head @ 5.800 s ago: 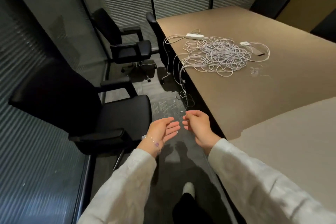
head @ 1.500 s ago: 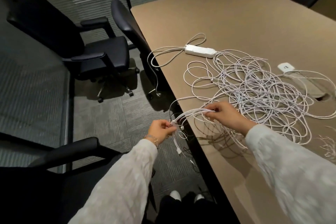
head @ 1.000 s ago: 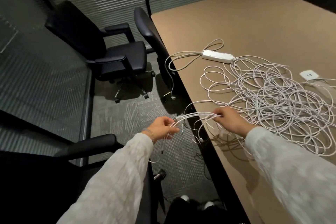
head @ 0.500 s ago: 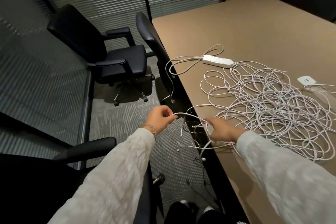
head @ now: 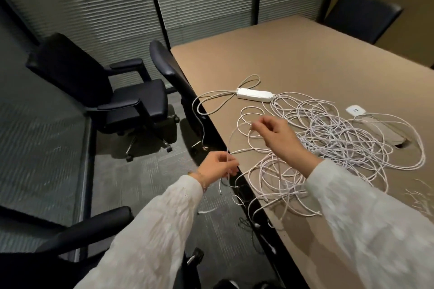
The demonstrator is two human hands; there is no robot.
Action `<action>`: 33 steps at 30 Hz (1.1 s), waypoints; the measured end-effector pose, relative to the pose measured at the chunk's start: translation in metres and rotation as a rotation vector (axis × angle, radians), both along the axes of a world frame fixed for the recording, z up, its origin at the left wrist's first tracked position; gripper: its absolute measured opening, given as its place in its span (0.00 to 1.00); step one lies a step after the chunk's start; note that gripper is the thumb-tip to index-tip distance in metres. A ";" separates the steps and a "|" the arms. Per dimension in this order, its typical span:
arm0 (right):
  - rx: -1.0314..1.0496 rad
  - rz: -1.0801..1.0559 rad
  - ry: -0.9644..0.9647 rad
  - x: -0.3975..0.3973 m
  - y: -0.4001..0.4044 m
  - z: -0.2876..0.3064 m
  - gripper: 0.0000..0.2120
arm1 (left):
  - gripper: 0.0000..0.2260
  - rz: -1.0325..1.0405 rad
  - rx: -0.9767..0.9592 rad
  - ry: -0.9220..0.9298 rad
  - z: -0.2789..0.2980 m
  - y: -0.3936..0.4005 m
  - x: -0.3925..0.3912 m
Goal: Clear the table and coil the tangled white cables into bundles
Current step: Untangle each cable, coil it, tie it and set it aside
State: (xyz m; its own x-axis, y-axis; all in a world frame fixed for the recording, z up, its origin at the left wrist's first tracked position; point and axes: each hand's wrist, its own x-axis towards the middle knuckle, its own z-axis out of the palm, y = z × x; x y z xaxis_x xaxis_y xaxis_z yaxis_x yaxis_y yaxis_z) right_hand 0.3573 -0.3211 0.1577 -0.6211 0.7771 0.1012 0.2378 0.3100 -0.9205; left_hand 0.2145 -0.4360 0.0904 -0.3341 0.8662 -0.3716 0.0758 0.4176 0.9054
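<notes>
In the head view, the left hand [head: 217, 168] pinches a single white strand [head: 231, 141] just off the table [head: 293, 58] edge. The right hand [head: 273, 135] pinches the same strand higher up, over the tabletop, so it arcs between them from lower left to upper right. The tangled white cables [head: 333, 138] lie on the table to the right of both hands, nearer the right one; some loops spill over the near edge.

Tabletop [head: 293, 58] matt tan, smooth, laminate-like. White cables [head: 340, 138] thin, smooth plastic sheath, slight sheen. Power strip [head: 254, 95] glossy white plastic. Office chair [head: 138, 98] black, seat leather-like with soft sheen, plastic armrests. Sleeves [head: 375, 225] white textured cloth. Floor [head: 131, 178] grey ribbed carpet.
</notes>
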 end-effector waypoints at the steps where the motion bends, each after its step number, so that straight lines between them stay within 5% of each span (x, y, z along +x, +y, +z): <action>1: -0.003 -0.045 0.044 0.005 0.005 0.011 0.10 | 0.03 -0.032 -0.015 0.016 -0.004 0.006 0.006; 10: 0.027 -0.542 0.263 0.070 0.063 0.053 0.10 | 0.05 -0.039 -0.089 0.266 -0.030 0.024 -0.010; 15: 0.054 -0.670 0.012 0.103 0.086 0.034 0.13 | 0.10 0.016 0.001 0.140 0.006 0.034 -0.026; 20: -0.021 -0.440 -0.658 0.097 0.070 0.009 0.10 | 0.09 0.034 0.140 0.113 0.051 0.061 -0.016; 23: -0.032 -0.207 -0.884 0.079 0.051 -0.003 0.10 | 0.11 -0.004 0.251 0.176 0.073 0.080 -0.003; 28: -0.007 0.107 -0.835 0.051 0.030 -0.014 0.09 | 0.09 -0.283 0.269 0.377 0.086 0.117 0.019; 33: 0.008 0.054 -0.532 0.050 0.057 0.006 0.10 | 0.09 -0.661 0.067 0.554 0.081 0.149 0.035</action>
